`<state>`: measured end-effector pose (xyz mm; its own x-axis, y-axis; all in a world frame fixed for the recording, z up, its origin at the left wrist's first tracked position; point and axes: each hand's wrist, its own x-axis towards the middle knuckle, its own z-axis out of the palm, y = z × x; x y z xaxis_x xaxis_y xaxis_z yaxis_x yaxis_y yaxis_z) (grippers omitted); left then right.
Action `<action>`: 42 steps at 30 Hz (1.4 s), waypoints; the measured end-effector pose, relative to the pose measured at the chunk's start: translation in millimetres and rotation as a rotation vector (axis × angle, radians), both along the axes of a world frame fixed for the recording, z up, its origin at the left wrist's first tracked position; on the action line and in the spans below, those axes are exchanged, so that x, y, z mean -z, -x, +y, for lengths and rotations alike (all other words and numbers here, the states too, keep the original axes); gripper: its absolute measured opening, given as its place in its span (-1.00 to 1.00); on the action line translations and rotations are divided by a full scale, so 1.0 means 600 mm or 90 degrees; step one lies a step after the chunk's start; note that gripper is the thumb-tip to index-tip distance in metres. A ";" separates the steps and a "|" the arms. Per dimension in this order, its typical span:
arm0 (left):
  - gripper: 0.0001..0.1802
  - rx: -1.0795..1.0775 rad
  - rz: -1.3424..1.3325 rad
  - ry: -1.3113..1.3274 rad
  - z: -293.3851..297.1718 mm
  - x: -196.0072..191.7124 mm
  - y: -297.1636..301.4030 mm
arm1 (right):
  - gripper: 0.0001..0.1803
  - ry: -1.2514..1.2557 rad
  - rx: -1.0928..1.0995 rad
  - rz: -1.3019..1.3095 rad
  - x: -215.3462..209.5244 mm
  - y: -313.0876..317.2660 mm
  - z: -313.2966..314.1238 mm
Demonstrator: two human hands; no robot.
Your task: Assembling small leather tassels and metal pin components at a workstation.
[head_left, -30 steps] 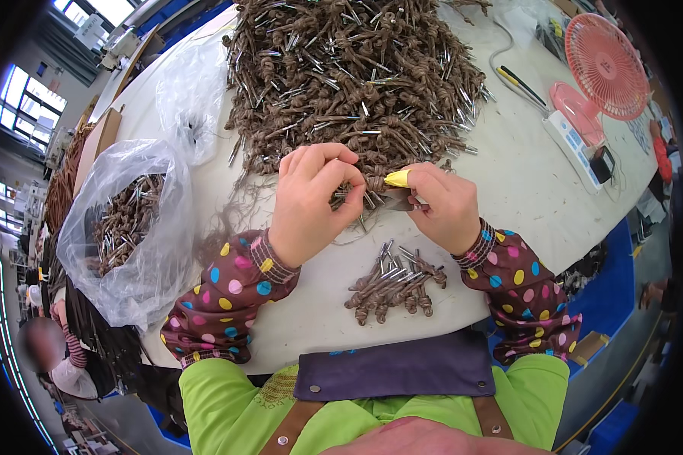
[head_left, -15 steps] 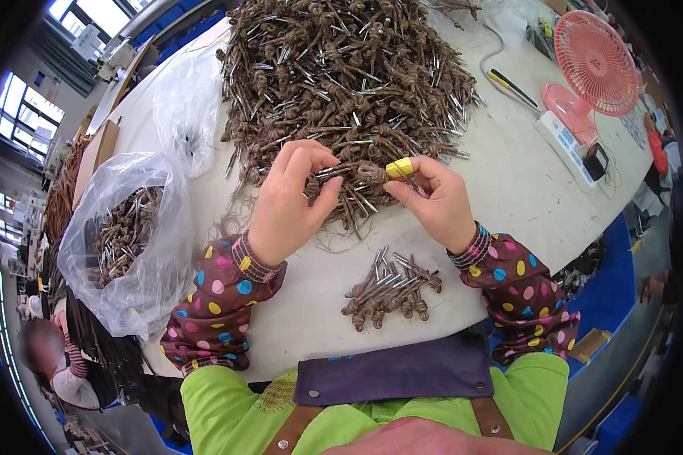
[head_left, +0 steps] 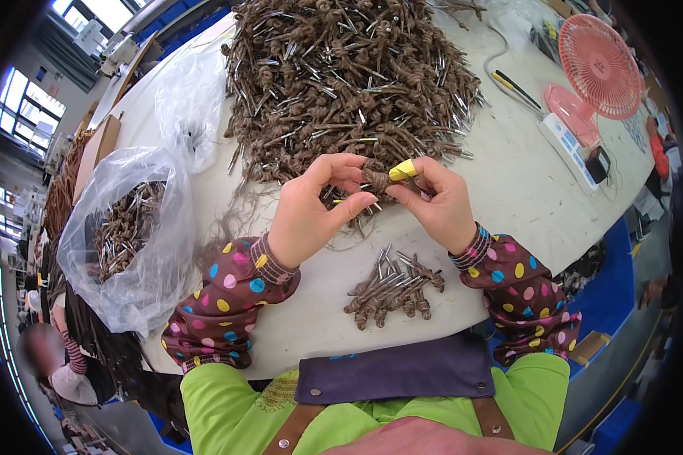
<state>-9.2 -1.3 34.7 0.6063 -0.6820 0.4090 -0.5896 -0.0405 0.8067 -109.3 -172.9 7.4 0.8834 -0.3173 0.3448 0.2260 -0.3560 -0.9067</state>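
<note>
A brown knotted cord (head_left: 376, 180) is between my hands, at the near edge of a big heap of similar cords with shiny metal tips (head_left: 349, 91). My right hand (head_left: 439, 203) is closed in a pinch on its right end, with yellow tape round one finger. My left hand (head_left: 317, 206) is at its left side, thumb and forefinger apart, the fingertips close to the knot; whether they touch it I cannot tell. Nearer to me, a small bunch of the same knotted cords (head_left: 393, 292) lies on the white table (head_left: 296, 334), metal tips pointing away.
To the left stands an open clear plastic bag (head_left: 155, 258) with more cords, another clear bag (head_left: 193, 106) behind it. At the right are a pink fan (head_left: 599, 68), a white power strip (head_left: 569, 155) and a black-and-yellow tool (head_left: 517, 89). Another person (head_left: 72, 364) is at far left.
My left hand has moved right, toward the knot, its thumb and forefinger nearer to it. My right hand has stayed nearly in place. The small bunch lies as before.
</note>
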 end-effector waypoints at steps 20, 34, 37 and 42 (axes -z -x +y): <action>-0.85 -0.077 -0.547 0.005 -0.003 0.008 -0.022 | -0.81 -0.401 -0.161 0.356 -0.026 -0.004 -0.005; -0.83 0.049 -0.461 0.000 -0.001 0.015 -0.028 | -0.61 0.038 -0.058 0.120 -0.023 0.006 -0.019; -0.80 0.068 -0.473 -0.005 -0.002 0.017 -0.030 | -0.68 0.282 -0.042 0.017 -0.033 0.009 -0.026; -0.75 0.115 -0.466 -0.040 -0.003 0.021 -0.027 | -0.72 0.361 -0.065 0.015 -0.032 0.010 -0.029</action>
